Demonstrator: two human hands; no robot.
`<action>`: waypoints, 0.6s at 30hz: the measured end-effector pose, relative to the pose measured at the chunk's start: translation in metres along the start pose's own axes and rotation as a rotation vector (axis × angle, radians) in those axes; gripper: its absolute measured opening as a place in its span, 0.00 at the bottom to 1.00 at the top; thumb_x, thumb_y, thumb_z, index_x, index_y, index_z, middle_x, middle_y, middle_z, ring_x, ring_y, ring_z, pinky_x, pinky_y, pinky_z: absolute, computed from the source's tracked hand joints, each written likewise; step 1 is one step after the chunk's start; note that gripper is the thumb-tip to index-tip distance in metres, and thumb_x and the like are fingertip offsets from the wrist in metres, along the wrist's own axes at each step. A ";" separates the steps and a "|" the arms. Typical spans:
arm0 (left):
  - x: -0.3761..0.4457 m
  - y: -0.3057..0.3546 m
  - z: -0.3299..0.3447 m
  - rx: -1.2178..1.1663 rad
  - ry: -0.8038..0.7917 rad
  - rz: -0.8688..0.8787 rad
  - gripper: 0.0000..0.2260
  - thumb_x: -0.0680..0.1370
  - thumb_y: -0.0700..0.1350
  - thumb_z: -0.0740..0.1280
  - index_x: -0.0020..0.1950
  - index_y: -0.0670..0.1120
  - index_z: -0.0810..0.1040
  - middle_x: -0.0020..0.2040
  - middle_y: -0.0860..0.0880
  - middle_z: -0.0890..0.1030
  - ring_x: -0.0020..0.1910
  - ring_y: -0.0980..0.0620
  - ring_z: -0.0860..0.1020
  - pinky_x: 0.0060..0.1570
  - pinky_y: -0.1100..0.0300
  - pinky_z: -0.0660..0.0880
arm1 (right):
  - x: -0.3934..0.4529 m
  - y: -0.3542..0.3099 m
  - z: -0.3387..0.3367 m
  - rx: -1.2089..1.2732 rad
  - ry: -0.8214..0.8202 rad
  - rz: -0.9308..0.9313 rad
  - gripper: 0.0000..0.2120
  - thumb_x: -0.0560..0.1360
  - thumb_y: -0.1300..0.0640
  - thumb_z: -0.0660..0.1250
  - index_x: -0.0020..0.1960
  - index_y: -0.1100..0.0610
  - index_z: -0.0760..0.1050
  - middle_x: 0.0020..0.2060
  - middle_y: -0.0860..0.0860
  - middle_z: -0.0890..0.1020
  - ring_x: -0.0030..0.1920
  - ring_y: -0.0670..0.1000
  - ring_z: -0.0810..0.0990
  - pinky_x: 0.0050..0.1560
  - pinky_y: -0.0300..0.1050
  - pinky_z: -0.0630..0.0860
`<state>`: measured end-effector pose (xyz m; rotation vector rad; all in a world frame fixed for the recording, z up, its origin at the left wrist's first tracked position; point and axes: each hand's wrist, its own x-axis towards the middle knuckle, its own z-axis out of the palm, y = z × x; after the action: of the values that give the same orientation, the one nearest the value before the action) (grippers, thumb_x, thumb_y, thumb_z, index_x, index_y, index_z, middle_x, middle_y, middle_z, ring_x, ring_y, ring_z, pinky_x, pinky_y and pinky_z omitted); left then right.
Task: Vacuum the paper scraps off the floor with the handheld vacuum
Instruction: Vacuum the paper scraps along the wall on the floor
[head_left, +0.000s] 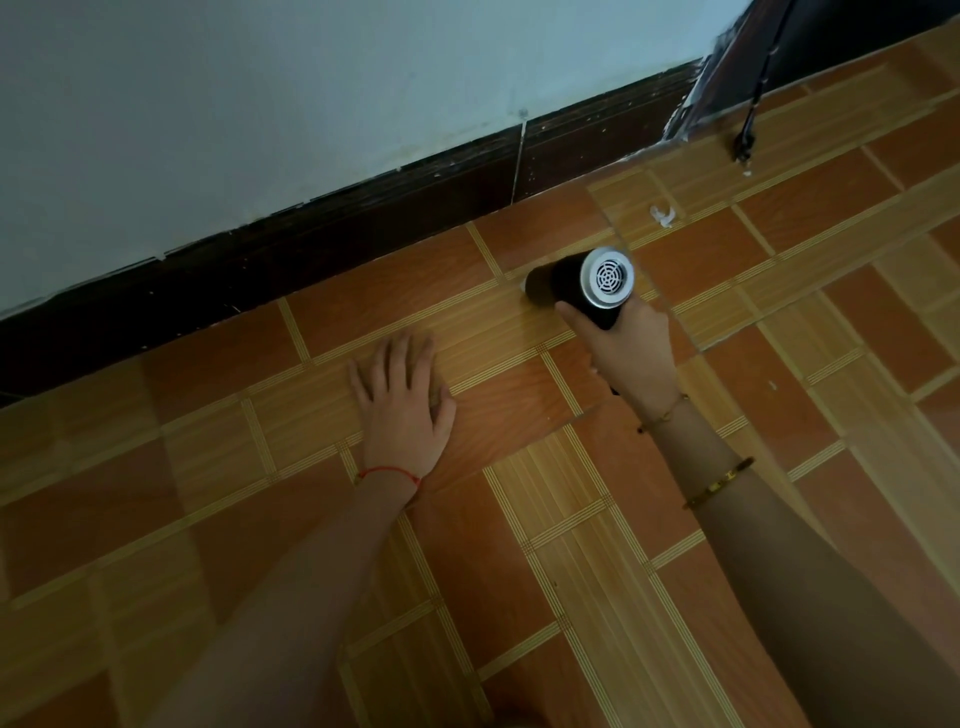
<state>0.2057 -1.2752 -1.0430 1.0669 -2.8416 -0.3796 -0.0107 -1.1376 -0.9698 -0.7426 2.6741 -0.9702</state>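
Note:
My right hand (626, 351) grips the handle of a black handheld vacuum (563, 283) with a silver vented rear cap facing me. Its nozzle points left and down at the tiled floor (519, 519), where a bit of white shows at its tip. A crumpled white paper scrap (663, 215) lies on the floor just beyond the vacuum, toward the wall. A tiny white scrap (747, 173) sits farther right. My left hand (402, 400) rests flat on the floor with fingers spread, to the left of the vacuum.
A dark skirting board (363, 208) runs along the pale wall (260, 104) at the back. At the upper right a black cord with a plug (745, 137) hangs down to the floor beside a dark doorway frame (701, 93).

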 end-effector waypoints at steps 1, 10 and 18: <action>0.000 0.000 0.000 0.002 0.000 -0.001 0.27 0.80 0.55 0.54 0.79 0.50 0.60 0.78 0.45 0.63 0.78 0.42 0.57 0.75 0.32 0.50 | 0.000 0.000 0.000 0.001 0.025 0.006 0.37 0.66 0.26 0.61 0.51 0.60 0.77 0.31 0.49 0.79 0.33 0.51 0.81 0.35 0.42 0.78; 0.001 0.000 0.002 0.016 0.017 0.008 0.27 0.79 0.55 0.56 0.78 0.49 0.63 0.77 0.43 0.64 0.76 0.40 0.60 0.74 0.31 0.51 | 0.012 -0.002 -0.002 0.013 0.079 0.004 0.36 0.65 0.28 0.62 0.55 0.58 0.75 0.35 0.50 0.80 0.34 0.53 0.82 0.33 0.42 0.77; 0.000 0.000 0.001 0.004 0.013 0.008 0.28 0.79 0.55 0.55 0.78 0.48 0.63 0.77 0.43 0.64 0.77 0.40 0.59 0.74 0.31 0.51 | 0.011 -0.008 0.003 -0.065 0.009 -0.064 0.29 0.71 0.35 0.67 0.57 0.59 0.75 0.34 0.46 0.77 0.35 0.48 0.79 0.31 0.34 0.69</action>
<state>0.2052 -1.2754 -1.0436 1.0548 -2.8355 -0.3645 -0.0153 -1.1503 -0.9671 -0.8433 2.7165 -0.9073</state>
